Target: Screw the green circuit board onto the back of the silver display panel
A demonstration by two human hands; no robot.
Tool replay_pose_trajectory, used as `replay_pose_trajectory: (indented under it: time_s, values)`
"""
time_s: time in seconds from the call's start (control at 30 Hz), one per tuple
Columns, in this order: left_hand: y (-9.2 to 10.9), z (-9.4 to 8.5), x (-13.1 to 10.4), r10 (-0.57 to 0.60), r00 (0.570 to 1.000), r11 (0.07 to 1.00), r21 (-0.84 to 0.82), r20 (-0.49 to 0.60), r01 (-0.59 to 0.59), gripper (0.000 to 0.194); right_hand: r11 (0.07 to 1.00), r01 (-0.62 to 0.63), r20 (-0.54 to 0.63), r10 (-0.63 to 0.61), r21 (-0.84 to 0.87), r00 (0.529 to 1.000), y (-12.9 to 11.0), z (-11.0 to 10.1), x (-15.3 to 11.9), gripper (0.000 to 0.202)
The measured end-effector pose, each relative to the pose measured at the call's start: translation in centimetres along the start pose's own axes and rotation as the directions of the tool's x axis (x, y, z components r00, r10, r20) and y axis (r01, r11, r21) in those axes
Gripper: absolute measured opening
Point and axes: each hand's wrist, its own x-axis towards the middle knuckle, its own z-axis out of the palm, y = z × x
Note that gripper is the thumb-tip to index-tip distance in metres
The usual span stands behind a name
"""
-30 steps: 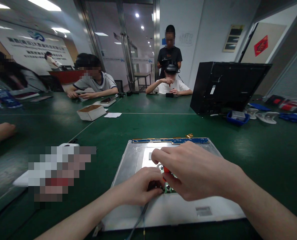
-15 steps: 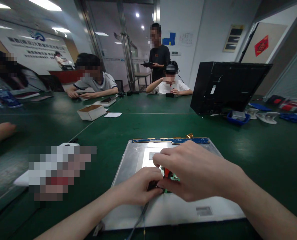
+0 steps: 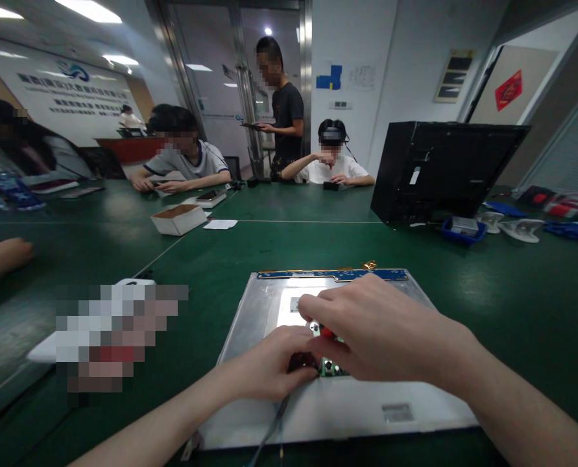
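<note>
A flat silver display panel (image 3: 337, 405) lies on the green table before me, with a small green circuit board (image 3: 332, 368) on its middle. My right hand (image 3: 371, 327) is closed from above around a red-handled screwdriver (image 3: 326, 332), mostly hidden by the fingers, over the board. My left hand (image 3: 283, 360) rests at the board's left edge, thumb and fingers curled together; what lies between them is dark and hard to make out. From under it a dark cable (image 3: 272, 425) runs toward me. A narrow blue circuit strip (image 3: 298, 275) lines the panel's far edge.
A black monitor (image 3: 444, 168) stands at right, near a blue tray (image 3: 464, 230). An open white box (image 3: 178, 220) and a blurred-out white object (image 3: 108, 337) are at left. Several people sit around the table (image 3: 289, 243); one person (image 3: 286, 113) stands behind it.
My right hand has turned and lowered slightly, so less of the red handle and more of the board shows. My left hand has stayed put. The standing person has moved left.
</note>
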Motion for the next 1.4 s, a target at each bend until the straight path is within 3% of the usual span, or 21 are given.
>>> replay_pose_trajectory:
  time_s: [0.6,0.9,1.13,1.4]
  values:
    - [0.06,0.16,-0.1,-0.002,1.0,1.0,0.02,0.008,0.002,0.013,0.999,0.044,0.032,-0.045,0.026,0.998,-0.14,-0.23,-0.27,0.011]
    - [0.02,0.24,-0.13,0.013,1.0,0.999,0.035,-0.022,-0.013,0.012,1.0,-0.017,-0.011,0.017,-0.021,1.0,-0.01,-0.06,-0.18,0.009]
    - [0.03,0.18,0.0,0.018,1.0,0.999,0.043,-0.008,-0.018,0.009,0.996,0.075,0.02,-0.076,0.056,0.997,-0.13,-0.18,-0.44,0.013]
    - [0.02,0.11,-0.05,0.008,1.0,0.998,0.06,0.001,-0.008,0.012,0.995,0.08,0.017,-0.081,0.061,0.997,-0.29,-0.04,-0.36,0.014]
